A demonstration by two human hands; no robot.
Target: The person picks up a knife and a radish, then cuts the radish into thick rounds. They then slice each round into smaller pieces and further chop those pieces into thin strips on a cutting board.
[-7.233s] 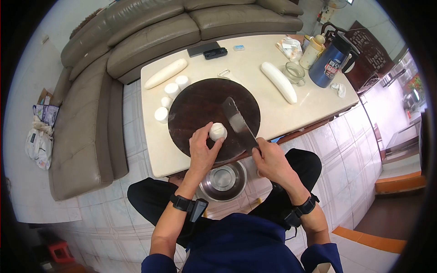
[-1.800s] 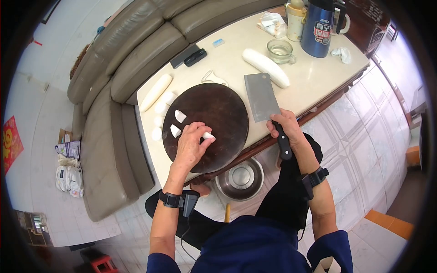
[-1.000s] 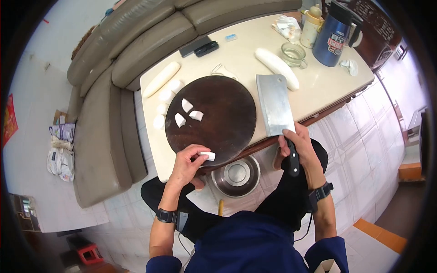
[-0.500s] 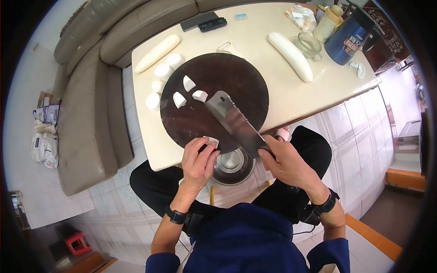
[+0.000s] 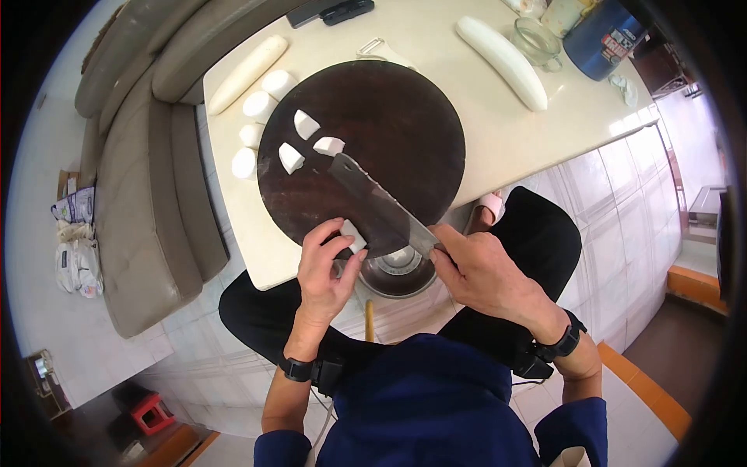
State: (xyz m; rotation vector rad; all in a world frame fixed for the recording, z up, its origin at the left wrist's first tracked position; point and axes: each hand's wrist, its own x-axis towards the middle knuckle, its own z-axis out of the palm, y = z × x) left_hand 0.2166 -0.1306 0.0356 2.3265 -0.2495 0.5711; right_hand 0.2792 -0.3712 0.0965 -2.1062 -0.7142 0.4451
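My left hand (image 5: 323,268) pinches a white radish chunk (image 5: 353,236) at the near edge of the round dark cutting board (image 5: 405,124). My right hand (image 5: 484,268) grips the handle of a cleaver (image 5: 381,204), whose blade lies slanted over the board, its far corner close to a cut wedge (image 5: 328,146). Two more wedges, one farther back (image 5: 306,124) and one to the left (image 5: 291,159), rest on the board. Beside the board's left edge stand several thick white radish pieces (image 5: 259,105).
Whole radishes lie at the table's left (image 5: 249,74) and right (image 5: 502,62). A peeler (image 5: 377,50), a glass cup (image 5: 537,43) and a blue flask (image 5: 603,39) are on the table (image 5: 498,159). Below the board's near edge is a metal bowl (image 5: 398,280).
The view has shifted, so the board appears larger and higher. My left fingers have spread a little around the chunk, which now shows more of its side. The cleaver stays in my right hand.
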